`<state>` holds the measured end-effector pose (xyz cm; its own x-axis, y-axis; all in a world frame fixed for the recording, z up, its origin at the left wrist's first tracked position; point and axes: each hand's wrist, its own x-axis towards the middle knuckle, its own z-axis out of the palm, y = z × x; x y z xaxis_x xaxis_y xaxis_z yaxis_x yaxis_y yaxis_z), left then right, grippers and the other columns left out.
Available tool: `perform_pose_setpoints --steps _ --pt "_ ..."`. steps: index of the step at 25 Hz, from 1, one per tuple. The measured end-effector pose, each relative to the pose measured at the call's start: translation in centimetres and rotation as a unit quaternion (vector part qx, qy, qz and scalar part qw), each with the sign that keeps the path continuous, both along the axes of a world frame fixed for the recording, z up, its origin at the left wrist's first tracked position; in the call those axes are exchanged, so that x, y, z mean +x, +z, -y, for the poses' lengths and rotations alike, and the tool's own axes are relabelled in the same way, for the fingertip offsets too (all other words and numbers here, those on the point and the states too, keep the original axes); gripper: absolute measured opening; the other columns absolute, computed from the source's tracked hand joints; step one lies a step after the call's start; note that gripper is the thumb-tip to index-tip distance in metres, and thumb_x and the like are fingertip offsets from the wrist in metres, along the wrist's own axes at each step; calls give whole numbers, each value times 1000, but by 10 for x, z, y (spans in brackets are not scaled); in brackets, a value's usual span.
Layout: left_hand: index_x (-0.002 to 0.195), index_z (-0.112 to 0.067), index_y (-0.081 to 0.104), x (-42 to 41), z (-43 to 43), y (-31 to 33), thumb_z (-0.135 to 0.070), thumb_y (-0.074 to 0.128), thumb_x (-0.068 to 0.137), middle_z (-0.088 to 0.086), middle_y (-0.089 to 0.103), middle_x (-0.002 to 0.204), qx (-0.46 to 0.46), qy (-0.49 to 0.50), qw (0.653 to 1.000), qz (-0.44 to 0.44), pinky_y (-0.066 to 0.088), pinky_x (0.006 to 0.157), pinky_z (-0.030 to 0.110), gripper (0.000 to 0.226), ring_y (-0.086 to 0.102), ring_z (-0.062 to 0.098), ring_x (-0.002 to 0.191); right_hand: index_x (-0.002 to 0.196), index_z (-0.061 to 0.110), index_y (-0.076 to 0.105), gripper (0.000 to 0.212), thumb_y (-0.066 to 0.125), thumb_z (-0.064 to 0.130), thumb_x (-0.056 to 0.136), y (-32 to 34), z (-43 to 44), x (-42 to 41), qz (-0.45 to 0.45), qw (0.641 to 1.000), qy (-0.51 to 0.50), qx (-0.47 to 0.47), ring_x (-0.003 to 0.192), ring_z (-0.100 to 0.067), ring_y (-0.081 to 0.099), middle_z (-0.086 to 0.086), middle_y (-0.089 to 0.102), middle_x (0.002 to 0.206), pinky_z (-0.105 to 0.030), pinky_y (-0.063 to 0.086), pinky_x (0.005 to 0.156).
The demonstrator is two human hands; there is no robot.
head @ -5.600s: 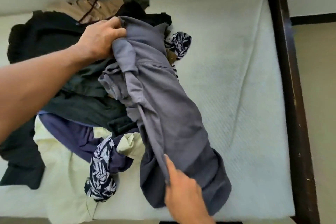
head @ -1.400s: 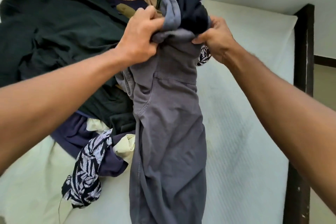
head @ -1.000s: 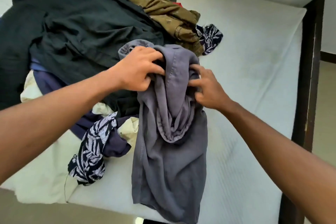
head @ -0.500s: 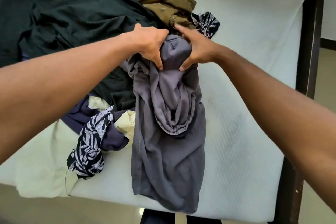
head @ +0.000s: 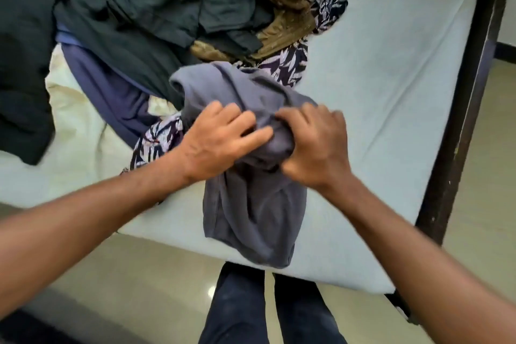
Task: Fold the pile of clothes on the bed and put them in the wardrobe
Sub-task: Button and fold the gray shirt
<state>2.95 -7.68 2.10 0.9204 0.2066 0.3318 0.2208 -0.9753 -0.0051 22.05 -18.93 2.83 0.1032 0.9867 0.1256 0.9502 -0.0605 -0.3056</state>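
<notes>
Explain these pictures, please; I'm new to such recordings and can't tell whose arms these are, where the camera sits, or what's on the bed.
There is no machine here. A person wears a camera on the head, looking down, so the arms are their own; every picture comes from that camera. The left hand and right hand both grip a grey garment, bunched at the edge of the bed. Behind it lies the pile: dark green, olive, navy, cream and leaf-print clothes, unfolded. The legs below are the person's.
</notes>
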Motion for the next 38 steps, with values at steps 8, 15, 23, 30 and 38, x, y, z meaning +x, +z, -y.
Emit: perform_pose_setpoints --steps 8,15,23,30,38 --pt "119 -16 55 -85 156 -63 -10 43 99 10 57 80 -135 51 989 -43 37 56 41 24 49 29 64 91 22 75 22 63 14 75 -57 142 -88 -26 999 5 38 65 -25 48 1 53 72 -40 31 62" --pt "122 -21 51 -101 213 -95 -14 76 69 2 53 95 -304 46 925 -225 49 53 35 59 58 25 74 102 24 64 43 74 18 62 -82 195 -94 -11 973 137 -184 71 -24 58 4 61 79 -35 29 66" --pt "129 -19 66 -53 129 -23 -48 68 87 9 62 125 -259 210 942 34 45 90 43 51 56 30 115 104 27 66 27 77 36 81 -34 139 -45 -352 926 -103 -91 70 -8 56 13 56 79 -22 45 66" --pt "160 -34 18 -15 95 -95 -73 31 93 4 14 168 -299 212 908 -203 16 121 54 78 10 21 155 159 34 21 132 83 75 50 -87 89 -47 -422 808 -367 -186 147 -16 34 1 32 160 -44 34 121" --pt "136 -16 46 -71 121 -92 -63 84 67 -2 56 128 -545 513 652 122 47 106 37 91 58 13 117 161 41 4 127 92 47 70 -95 135 -49 -572 696 -367 -231 143 -9 41 8 29 164 -28 36 116"
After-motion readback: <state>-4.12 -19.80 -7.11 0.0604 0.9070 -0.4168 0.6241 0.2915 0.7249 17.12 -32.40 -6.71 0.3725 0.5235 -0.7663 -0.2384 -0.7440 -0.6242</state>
